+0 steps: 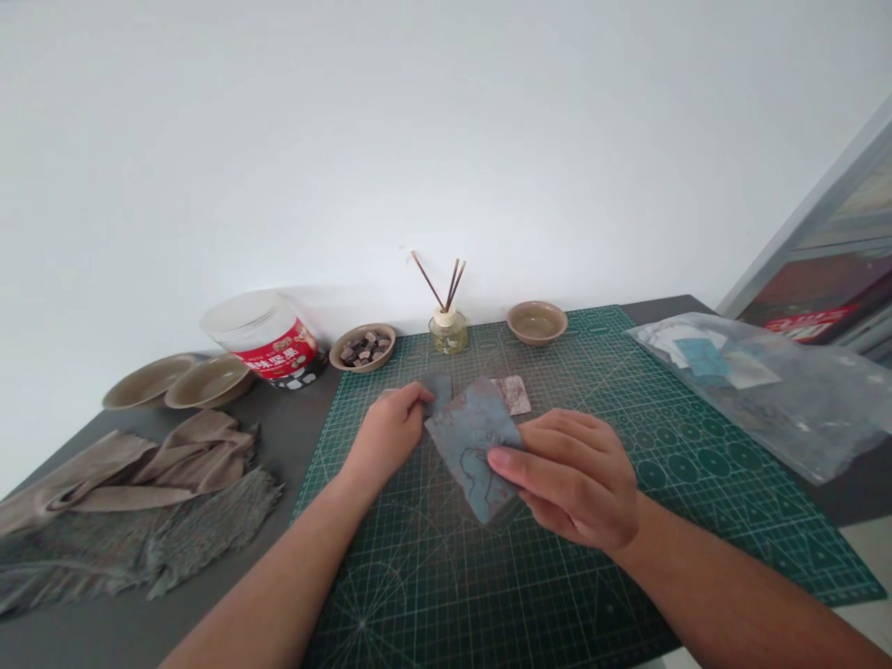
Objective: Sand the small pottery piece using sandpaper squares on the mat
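My right hand point(582, 474) grips a small blue-grey packet point(474, 446) with dark line markings, thumb on its near face and fingers behind. The packet is tilted up above the green cutting mat point(557, 576). To its left, my left hand point(391, 427) is closed, thumb and forefinger pinching a small translucent grey-blue piece point(439, 392). I cannot tell whether that piece joins the packet. Behind the packet, a white square with reddish-brown marks point(514, 395) lies on the mat, partly hidden.
At the back stand a reed diffuser point(448, 330), a small bowl point(536, 322) and a bowl of dark stone-like pieces point(363, 348). A plastic tub point(268, 339), two stacked-looking bowls point(209, 382) and a fringed scarf point(174, 483) sit left. A clear plastic bag point(780, 400) lies right.
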`<state>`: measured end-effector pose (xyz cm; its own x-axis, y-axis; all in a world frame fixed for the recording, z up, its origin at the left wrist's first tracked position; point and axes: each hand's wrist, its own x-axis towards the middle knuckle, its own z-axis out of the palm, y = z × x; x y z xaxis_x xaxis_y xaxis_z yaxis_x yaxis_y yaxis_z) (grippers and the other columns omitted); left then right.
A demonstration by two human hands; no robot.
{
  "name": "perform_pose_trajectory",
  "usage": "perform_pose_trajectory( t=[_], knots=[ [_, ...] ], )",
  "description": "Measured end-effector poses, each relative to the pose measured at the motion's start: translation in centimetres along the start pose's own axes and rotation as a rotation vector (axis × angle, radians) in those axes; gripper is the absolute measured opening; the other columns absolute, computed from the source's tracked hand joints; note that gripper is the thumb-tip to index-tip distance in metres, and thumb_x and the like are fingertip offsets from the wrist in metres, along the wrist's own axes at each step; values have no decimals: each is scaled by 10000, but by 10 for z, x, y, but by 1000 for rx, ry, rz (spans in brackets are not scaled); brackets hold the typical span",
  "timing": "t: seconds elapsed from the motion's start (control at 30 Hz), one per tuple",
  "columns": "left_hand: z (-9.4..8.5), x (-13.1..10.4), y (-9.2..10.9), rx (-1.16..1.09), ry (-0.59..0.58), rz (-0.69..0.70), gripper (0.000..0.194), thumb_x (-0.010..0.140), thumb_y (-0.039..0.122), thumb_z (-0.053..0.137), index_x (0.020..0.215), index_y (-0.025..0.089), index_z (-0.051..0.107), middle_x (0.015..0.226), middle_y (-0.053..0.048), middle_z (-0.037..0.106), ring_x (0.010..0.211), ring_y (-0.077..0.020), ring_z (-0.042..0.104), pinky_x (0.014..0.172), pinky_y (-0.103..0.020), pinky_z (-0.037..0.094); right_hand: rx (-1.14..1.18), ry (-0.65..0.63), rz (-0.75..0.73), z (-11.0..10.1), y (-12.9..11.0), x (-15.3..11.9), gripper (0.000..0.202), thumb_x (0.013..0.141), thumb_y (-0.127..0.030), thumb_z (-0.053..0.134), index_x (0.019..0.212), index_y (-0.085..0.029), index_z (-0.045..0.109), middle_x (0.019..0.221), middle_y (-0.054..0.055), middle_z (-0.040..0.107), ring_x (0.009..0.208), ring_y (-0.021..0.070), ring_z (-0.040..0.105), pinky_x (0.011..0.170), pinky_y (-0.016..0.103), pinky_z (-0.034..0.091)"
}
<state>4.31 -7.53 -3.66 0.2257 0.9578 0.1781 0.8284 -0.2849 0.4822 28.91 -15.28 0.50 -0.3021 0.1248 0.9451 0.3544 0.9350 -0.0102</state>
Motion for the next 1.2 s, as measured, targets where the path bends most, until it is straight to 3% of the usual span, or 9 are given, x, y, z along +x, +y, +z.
perform_pose_trajectory(
  t=[0.13, 0.23, 0.5, 0.77, 0.9, 1.07, 1.2],
  knots=[
    [6, 1, -8, 21, 4, -40, 302, 865, 226, 445, 989, 215, 719, 916, -57, 752, 836, -239, 691, 751, -317, 493, 68, -19, -65, -6, -6, 5, 174, 994, -185, 488, 1040, -159, 654, 1046, 113, 770, 914, 188, 738, 712, 321, 619],
    [9, 2, -10, 25, 18, -60, 298, 865, 242, 453, 998, 224, 719, 923, -45, 756, 832, -232, 688, 757, -317, 485, 120, -41, -24, -6, -11, 6, 130, 994, -199, 502, 1024, -166, 623, 1118, 129, 760, 976, 206, 738, 761, 352, 617],
    [5, 1, -6, -21, 34, -107, 275, 805, 241, 520, 993, 225, 719, 906, -16, 755, 803, -207, 679, 737, -292, 472, 262, 67, 112, 1, -21, 6, 143, 1046, -220, 421, 1007, -203, 558, 1132, 95, 769, 889, 161, 746, 743, 311, 613],
    [8, 3, -14, -15, 16, -72, 284, 786, 224, 546, 1013, 231, 718, 949, -7, 757, 834, -201, 681, 751, -291, 474, 198, -94, 119, -16, -22, 18, 213, 1086, -221, 330, 997, -247, 522, 1126, 35, 780, 871, 134, 727, 745, 290, 626],
    [8, 2, -15, -28, 4, -62, 292, 787, 223, 545, 1027, 221, 710, 941, -15, 753, 824, -199, 679, 733, -290, 477, 145, -120, 99, -16, -23, 19, 130, 1032, -216, 435, 941, -290, 492, 1110, 1, 776, 847, 135, 728, 738, 305, 647],
    [6, 0, -10, -65, 3, -94, 251, 799, 292, 584, 1000, 216, 714, 874, -16, 752, 784, -200, 681, 685, -281, 479, 100, 74, 28, -6, -20, 13, 88, 944, -193, 514, 926, -277, 528, 1031, 28, 736, 804, 148, 716, 664, 307, 651],
    [5, 0, -4, -145, -1, -127, 222, 801, 290, 596, 976, 218, 713, 863, -5, 754, 780, -189, 684, 680, -271, 473, 101, 6, 12, -10, -19, 12, 49, 939, -213, 556, 953, -258, 572, 1050, 52, 742, 820, 163, 719, 657, 321, 659]
  ],
)
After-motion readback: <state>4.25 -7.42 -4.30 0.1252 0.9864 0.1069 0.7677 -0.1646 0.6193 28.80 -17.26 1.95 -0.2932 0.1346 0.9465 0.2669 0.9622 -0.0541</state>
